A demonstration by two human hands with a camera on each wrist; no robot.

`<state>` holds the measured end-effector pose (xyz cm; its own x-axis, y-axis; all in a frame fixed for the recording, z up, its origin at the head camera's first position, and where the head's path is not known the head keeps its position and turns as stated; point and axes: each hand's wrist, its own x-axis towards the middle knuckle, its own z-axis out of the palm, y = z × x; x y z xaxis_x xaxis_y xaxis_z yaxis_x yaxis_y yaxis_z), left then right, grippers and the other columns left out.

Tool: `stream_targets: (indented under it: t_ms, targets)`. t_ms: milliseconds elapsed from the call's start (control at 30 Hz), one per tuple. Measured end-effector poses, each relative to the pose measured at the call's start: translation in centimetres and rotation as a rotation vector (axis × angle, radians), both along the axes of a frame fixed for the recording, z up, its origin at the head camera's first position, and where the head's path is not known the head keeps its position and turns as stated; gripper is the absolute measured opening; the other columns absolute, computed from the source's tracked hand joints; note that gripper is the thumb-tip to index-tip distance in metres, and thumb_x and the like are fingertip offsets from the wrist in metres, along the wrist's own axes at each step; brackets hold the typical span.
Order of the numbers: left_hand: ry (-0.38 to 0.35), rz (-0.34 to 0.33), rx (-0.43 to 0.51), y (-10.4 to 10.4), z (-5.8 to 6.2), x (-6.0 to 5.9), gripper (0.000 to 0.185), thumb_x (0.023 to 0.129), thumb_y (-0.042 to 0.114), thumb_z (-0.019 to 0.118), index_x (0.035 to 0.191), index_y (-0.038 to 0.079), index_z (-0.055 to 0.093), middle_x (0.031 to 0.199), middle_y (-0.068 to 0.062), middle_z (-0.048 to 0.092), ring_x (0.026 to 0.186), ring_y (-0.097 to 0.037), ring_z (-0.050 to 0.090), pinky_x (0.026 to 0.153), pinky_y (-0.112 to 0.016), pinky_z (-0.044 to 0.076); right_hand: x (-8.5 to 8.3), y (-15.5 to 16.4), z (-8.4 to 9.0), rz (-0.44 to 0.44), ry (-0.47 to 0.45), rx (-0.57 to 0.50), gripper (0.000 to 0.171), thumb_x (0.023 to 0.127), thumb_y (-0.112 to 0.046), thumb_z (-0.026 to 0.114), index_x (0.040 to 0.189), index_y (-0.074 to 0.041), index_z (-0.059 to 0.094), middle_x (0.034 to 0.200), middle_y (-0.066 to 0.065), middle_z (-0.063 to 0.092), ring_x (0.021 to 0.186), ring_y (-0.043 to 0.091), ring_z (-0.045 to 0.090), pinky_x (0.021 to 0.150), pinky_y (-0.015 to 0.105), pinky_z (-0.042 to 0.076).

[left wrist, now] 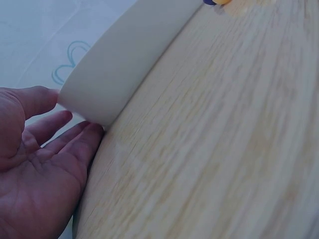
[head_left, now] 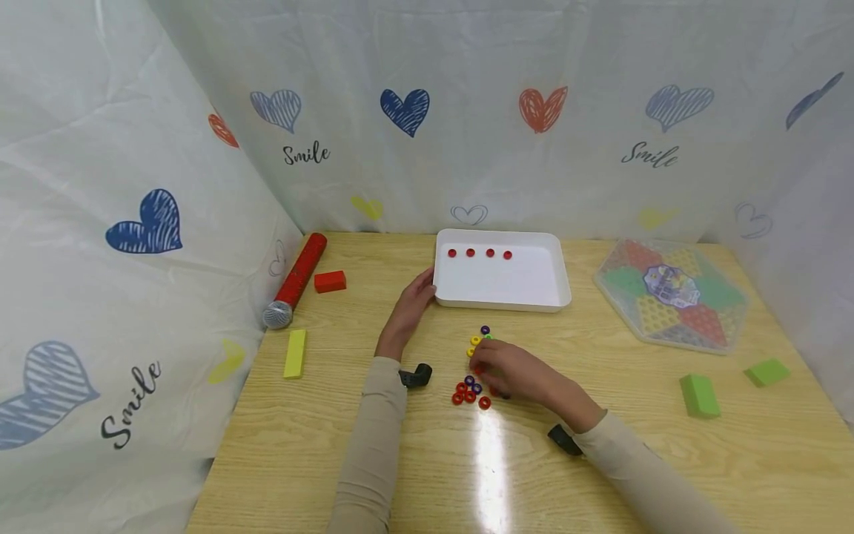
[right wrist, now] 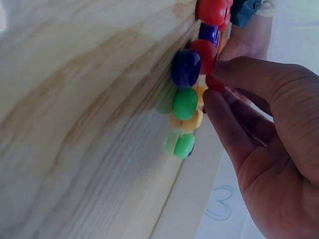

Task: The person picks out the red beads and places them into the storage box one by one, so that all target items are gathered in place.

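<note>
A white tray point(head_left: 503, 284) stands at the back, with several red rings point(head_left: 470, 253) in a row along its far side. The left hand point(head_left: 408, 310) touches the tray's near left corner, its fingers fairly straight and the thumb near the rim in the left wrist view. At a loose group of small coloured rings in front of the tray, the right hand point(head_left: 514, 368) pinches a red ring point(right wrist: 214, 83) between thumb and index finger. Purple, yellow, green and other red rings point(head_left: 470, 397) lie around it, some hidden by the hand.
A red tube with a silver end point(head_left: 300, 274), a red block point(head_left: 330, 281) and a yellow block point(head_left: 295, 354) lie at the left. At the right are a hexagonal patterned board point(head_left: 674, 293), a green block point(head_left: 700, 396) and another green block point(head_left: 767, 372).
</note>
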<state>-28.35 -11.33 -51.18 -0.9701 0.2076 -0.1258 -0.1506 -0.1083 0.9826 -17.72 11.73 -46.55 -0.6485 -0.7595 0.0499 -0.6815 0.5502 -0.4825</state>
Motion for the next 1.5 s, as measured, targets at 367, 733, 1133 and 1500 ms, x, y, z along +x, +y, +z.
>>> stream_targets:
  t_ms: [367,733,1133,1500]
  targets:
    - [-0.002,0.003,0.009,-0.1,-0.1,0.0,0.048,0.103,0.014,0.044,0.151,0.014,0.034,0.153,0.0,0.036,0.139,-0.01,0.035,0.113,-0.029,0.034,-0.4,0.3,0.7,-0.046,0.032,0.007,0.017,0.087,-0.008,0.07,0.103,-0.01,0.069,0.106,0.0,0.062,0.092,0.012,0.058,0.079,0.031,0.054]
    - [-0.007,0.012,0.022,-0.1,-0.2,0.2,0.049,0.103,0.013,0.045,0.151,0.013,0.033,0.154,-0.003,0.034,0.14,-0.011,0.033,0.114,-0.029,0.033,-1.4,1.2,1.0,-0.076,0.073,-0.041,0.018,0.086,-0.008,0.072,0.104,-0.008,0.071,0.101,0.0,0.063,0.088,0.012,0.057,0.076,0.03,0.054]
    - [-0.01,-0.001,0.016,-0.2,-0.3,0.3,0.048,0.103,0.015,0.045,0.15,0.015,0.034,0.153,0.0,0.035,0.14,-0.01,0.034,0.114,-0.029,0.033,-3.3,3.0,2.4,-0.166,0.095,-0.14,0.018,0.085,-0.002,0.071,0.103,-0.005,0.07,0.1,0.002,0.065,0.092,0.016,0.06,0.08,0.036,0.056]
    - [-0.004,-0.003,0.019,-0.1,-0.4,0.0,0.048,0.103,0.015,0.045,0.15,0.015,0.034,0.153,0.0,0.036,0.139,-0.01,0.034,0.114,-0.029,0.033,-5.1,4.1,3.0,-0.223,0.131,-0.164,0.018,0.085,-0.001,0.07,0.102,-0.004,0.07,0.102,0.006,0.065,0.092,0.019,0.063,0.082,0.036,0.057]
